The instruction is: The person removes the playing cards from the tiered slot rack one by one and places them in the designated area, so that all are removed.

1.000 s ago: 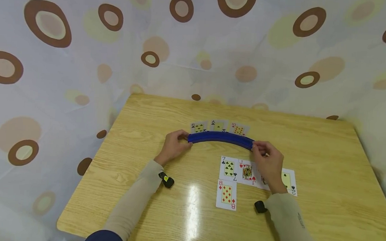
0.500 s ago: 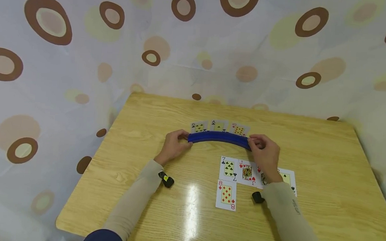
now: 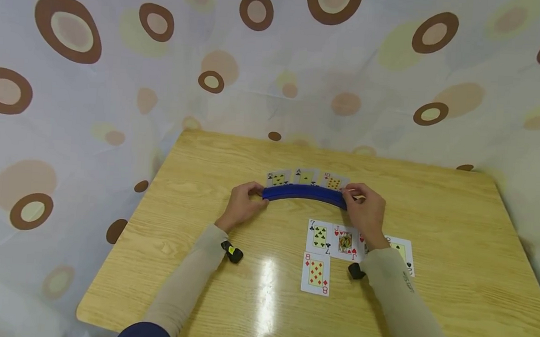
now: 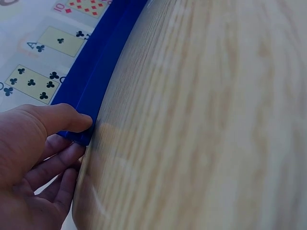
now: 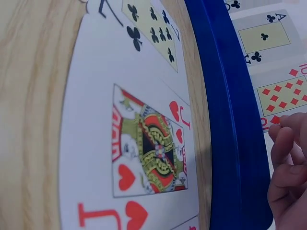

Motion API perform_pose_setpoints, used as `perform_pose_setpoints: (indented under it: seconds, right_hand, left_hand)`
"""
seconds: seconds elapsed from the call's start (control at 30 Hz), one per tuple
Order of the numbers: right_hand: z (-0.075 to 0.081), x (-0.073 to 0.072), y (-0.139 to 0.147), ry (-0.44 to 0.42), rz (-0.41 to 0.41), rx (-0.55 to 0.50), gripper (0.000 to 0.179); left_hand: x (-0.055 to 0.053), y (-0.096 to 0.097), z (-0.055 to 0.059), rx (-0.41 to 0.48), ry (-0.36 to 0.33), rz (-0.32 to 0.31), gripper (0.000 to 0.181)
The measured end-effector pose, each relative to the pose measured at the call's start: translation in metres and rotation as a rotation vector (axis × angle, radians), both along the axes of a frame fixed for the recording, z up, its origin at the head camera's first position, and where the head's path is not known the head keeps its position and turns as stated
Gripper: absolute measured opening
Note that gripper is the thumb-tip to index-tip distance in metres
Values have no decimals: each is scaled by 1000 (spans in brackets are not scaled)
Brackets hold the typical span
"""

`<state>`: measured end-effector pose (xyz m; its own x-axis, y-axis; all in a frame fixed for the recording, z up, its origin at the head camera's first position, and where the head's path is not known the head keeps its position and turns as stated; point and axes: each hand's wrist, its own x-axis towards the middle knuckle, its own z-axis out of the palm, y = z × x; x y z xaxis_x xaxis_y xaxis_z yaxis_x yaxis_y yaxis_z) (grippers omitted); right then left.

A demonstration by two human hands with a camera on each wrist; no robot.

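Observation:
A curved blue playing card holder (image 3: 303,192) stands on the table with three cards upright in it: a five of clubs (image 3: 277,178), an ace of clubs (image 3: 306,177) and a ten of diamonds (image 3: 333,182). My left hand (image 3: 242,205) grips its left end; in the left wrist view the thumb (image 4: 72,118) lies on top, with the other fingers underneath. At the right end is my right hand (image 3: 368,208). Its curled fingertips (image 5: 283,136) pinch the lower corner of the ten in the right wrist view; part of that grip is hidden.
In front of the holder lie a seven of clubs (image 3: 319,236), a jack of hearts (image 3: 345,243) and an eight of diamonds (image 3: 316,273), face up. A two of spades (image 3: 401,253) lies partly under the right wrist. A patterned curtain (image 3: 276,60) surrounds the wooden table (image 3: 152,274).
My right hand has shifted left from the holder's right end to the ten of diamonds, uncovering more of the two of spades. The left hand stays on its end.

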<state>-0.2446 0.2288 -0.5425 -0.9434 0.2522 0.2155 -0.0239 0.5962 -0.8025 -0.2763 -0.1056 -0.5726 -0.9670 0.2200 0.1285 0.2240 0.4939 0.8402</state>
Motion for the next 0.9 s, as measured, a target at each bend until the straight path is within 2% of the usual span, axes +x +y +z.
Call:
perform_pose_setpoints:
  seconds: [0.23, 0.43, 0.53, 0.63, 0.9]
  right_hand:
    - [2, 3, -2, 8, 7, 9, 21]
    - [7, 12, -1, 124, 54, -3, 20]
    - [9, 20, 1, 185, 82, -5, 18]
    - [9, 30, 3, 208, 87, -12, 14]
    - [4, 59, 9, 170, 106, -79, 11]
  left_hand:
    - [2, -1, -2, -2, 2, -2, 31]
    - [0, -1, -3, 0, 7, -11, 32]
    - [-1, 0, -3, 0, -1, -8, 33]
    - [1, 0, -1, -2, -8, -1, 32]
    - [1, -2, -1, -9, 7, -2, 30]
